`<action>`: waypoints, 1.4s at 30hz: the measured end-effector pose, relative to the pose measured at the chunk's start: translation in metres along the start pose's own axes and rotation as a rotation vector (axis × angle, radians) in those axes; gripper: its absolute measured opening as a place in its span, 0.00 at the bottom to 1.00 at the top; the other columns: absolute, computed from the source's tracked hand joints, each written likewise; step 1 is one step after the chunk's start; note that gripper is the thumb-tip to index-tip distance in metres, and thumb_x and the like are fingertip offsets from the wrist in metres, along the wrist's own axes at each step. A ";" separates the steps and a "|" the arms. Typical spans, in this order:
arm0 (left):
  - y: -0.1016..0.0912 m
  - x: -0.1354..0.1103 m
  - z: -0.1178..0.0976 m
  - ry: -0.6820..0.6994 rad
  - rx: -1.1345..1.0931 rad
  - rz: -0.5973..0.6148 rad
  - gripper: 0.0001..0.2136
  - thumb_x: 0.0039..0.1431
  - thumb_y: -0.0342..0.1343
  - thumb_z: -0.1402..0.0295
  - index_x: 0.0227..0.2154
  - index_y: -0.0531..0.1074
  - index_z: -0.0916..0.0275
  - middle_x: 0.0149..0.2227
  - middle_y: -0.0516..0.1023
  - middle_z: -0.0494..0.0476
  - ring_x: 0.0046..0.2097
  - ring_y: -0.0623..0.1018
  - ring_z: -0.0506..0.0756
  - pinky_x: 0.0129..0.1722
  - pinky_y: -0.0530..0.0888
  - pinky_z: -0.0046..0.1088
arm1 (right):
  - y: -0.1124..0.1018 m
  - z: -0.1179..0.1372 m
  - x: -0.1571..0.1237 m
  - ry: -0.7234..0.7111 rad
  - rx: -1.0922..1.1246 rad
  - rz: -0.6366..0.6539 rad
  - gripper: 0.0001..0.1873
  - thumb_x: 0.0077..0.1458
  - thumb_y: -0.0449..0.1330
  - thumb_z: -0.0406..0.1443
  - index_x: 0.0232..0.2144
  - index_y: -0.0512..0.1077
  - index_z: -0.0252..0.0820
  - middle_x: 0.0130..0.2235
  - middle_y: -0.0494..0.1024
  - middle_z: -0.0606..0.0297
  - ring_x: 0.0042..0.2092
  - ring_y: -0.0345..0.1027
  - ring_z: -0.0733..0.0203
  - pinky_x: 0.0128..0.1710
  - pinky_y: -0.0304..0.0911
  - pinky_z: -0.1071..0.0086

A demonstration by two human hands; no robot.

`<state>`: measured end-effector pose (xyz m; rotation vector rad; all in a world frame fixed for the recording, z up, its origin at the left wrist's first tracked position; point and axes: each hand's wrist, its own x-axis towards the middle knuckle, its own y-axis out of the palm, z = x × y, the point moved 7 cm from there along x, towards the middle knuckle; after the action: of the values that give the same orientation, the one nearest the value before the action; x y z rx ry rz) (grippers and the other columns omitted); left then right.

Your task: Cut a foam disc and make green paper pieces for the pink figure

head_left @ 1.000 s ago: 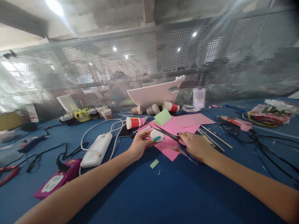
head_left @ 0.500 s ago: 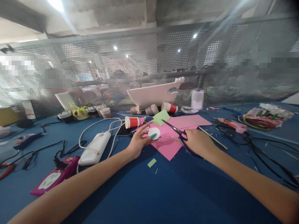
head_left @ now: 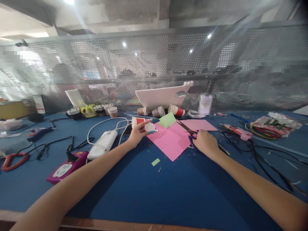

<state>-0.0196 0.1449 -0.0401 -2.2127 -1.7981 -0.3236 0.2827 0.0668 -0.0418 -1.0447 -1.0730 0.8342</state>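
My left hand (head_left: 138, 134) is closed on a small white disc (head_left: 149, 127), pinched between thumb and fingers. A red and white paper cup (head_left: 136, 122) lies on its side just behind that hand. In my right hand (head_left: 204, 142) is a pair of scissors (head_left: 190, 131) with dark blades and blue handles, pointing forward and left. The blades hover over or rest on pink paper (head_left: 172, 144); which one, I cannot tell. Green paper (head_left: 167, 120) lies on the pink sheets near the blade tips. A green scrap (head_left: 155, 162) sits in front of them.
On the left are a white power bank or strip (head_left: 102, 146) with a cable and a purple box-like device (head_left: 68, 166). A pink glue gun (head_left: 243, 133) and black cables lie right. White foam board (head_left: 161, 96) leans at the back against a perforated metal screen (head_left: 108, 73).
My left hand has drawn the disc back leftward and toward the cup, and tilted it. My right hand has shifted slightly with the scissors. The view has moved a little.
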 end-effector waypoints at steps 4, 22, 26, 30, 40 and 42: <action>-0.004 -0.001 0.002 -0.033 -0.041 -0.040 0.31 0.36 0.67 0.76 0.49 0.72 0.63 0.47 0.77 0.61 0.39 0.79 0.55 0.44 0.75 0.37 | 0.005 -0.005 0.001 0.035 0.086 0.009 0.24 0.57 0.51 0.46 0.42 0.69 0.26 0.40 0.75 0.39 0.43 0.73 0.43 0.36 0.65 0.60; 0.032 -0.029 -0.031 0.339 0.502 0.315 0.22 0.45 0.65 0.64 0.46 0.75 0.58 0.41 0.80 0.59 0.38 0.78 0.55 0.42 0.75 0.35 | -0.003 0.006 -0.004 -0.063 0.049 -0.288 0.20 0.50 0.57 0.40 0.39 0.65 0.25 0.40 0.68 0.40 0.44 0.62 0.41 0.41 0.59 0.56; 0.051 -0.047 -0.037 0.463 0.624 0.554 0.24 0.45 0.65 0.62 0.49 0.73 0.53 0.46 0.78 0.59 0.47 0.77 0.59 0.50 0.71 0.37 | -0.006 0.006 -0.008 -0.038 0.083 -0.310 0.20 0.51 0.55 0.39 0.41 0.63 0.27 0.42 0.64 0.40 0.45 0.60 0.39 0.39 0.58 0.55; 0.054 -0.046 -0.031 0.417 0.677 0.605 0.24 0.51 0.61 0.62 0.52 0.70 0.52 0.52 0.75 0.60 0.53 0.74 0.61 0.54 0.67 0.41 | -0.010 0.009 -0.012 -0.054 0.156 -0.373 0.16 0.52 0.53 0.35 0.42 0.64 0.29 0.44 0.63 0.42 0.47 0.57 0.39 0.41 0.58 0.53; 0.047 -0.035 -0.023 0.415 0.801 0.419 0.23 0.59 0.51 0.65 0.58 0.62 0.58 0.62 0.62 0.62 0.65 0.58 0.60 0.63 0.55 0.45 | -0.026 0.049 -0.039 -0.454 0.218 -0.475 0.20 0.50 0.51 0.31 0.47 0.66 0.34 0.53 0.66 0.49 0.52 0.53 0.42 0.52 0.50 0.50; 0.039 -0.029 -0.018 0.426 0.896 0.280 0.23 0.60 0.49 0.65 0.58 0.61 0.61 0.62 0.62 0.66 0.65 0.58 0.61 0.62 0.55 0.46 | -0.027 0.056 -0.044 -0.568 0.272 -0.433 0.17 0.47 0.50 0.27 0.41 0.69 0.35 0.46 0.72 0.51 0.48 0.58 0.47 0.49 0.54 0.55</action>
<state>0.0124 0.1048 -0.0353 -1.5547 -1.0682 0.0730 0.2178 0.0328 -0.0215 -0.3196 -1.5416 0.9071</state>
